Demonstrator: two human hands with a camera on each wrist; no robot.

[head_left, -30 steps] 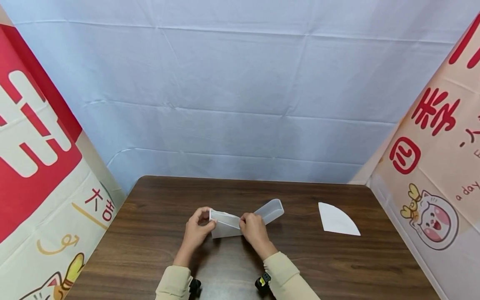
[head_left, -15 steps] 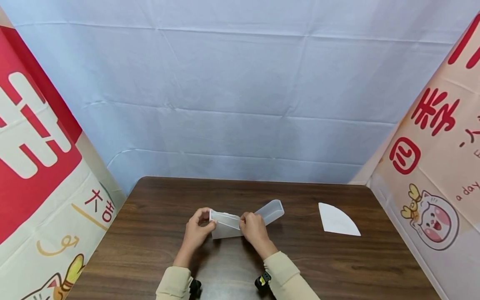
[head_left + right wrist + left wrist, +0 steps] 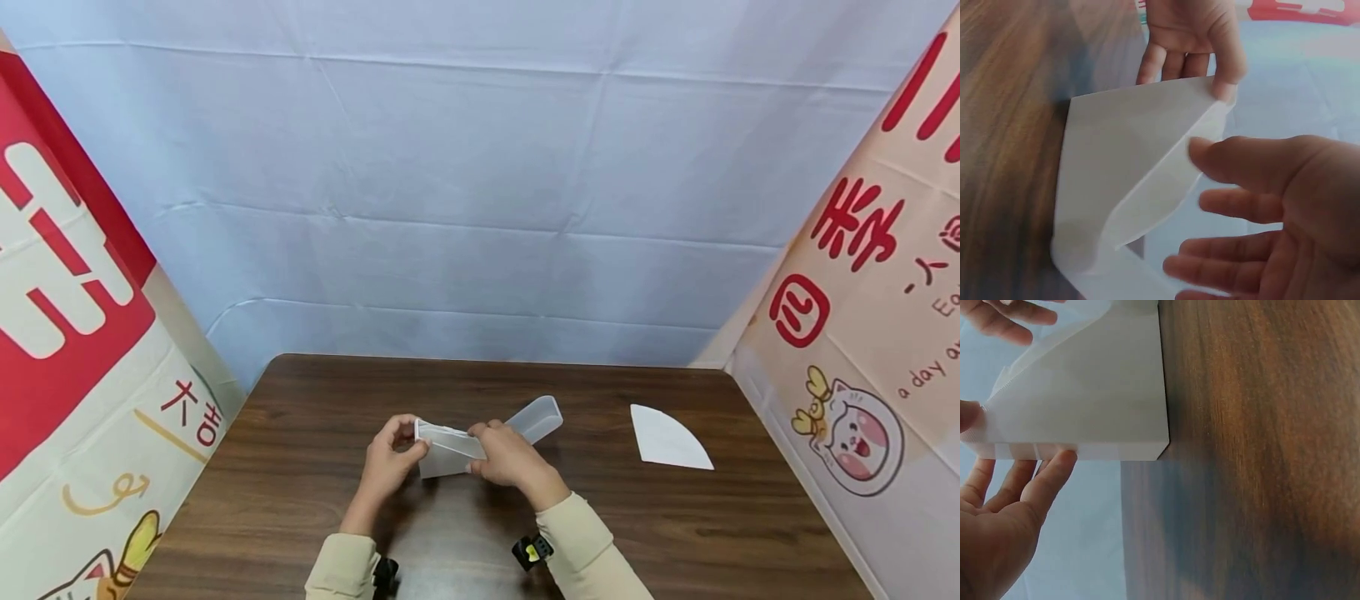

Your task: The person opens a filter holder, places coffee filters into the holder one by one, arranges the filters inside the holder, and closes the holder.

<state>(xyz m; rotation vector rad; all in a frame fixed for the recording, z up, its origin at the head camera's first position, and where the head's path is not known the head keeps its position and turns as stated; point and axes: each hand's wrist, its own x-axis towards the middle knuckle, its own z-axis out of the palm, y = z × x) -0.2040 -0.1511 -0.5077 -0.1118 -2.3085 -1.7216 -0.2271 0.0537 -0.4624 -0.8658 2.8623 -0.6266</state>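
Observation:
A translucent white plastic box [image 3: 442, 463] with a slanted open top stands on the table. Its rounded lid [image 3: 538, 419] is swung back to the right. White sheets [image 3: 1163, 194], probably paper, show inside the opening. My left hand [image 3: 386, 468] grips the box's left end, thumb in front and fingertips against the end wall, as the left wrist view [image 3: 1004, 519] confirms. Over the right part of the box is my right hand [image 3: 513, 461]; in the right wrist view its fingers are spread and fairly straight, the thumb near the sheets' edge. Whether it touches them I cannot tell.
A white quarter-circle sheet [image 3: 670, 437] lies flat on the dark wooden table [image 3: 300, 433], to the right of the box. A pale blue cloth [image 3: 450, 192] hangs behind the table. Printed banners [image 3: 855, 333] stand at both sides.
My right hand has let go of its pinch at the opening's right end and spread its fingers, with the thumb now lower in front. The left hand and the box stay in place.

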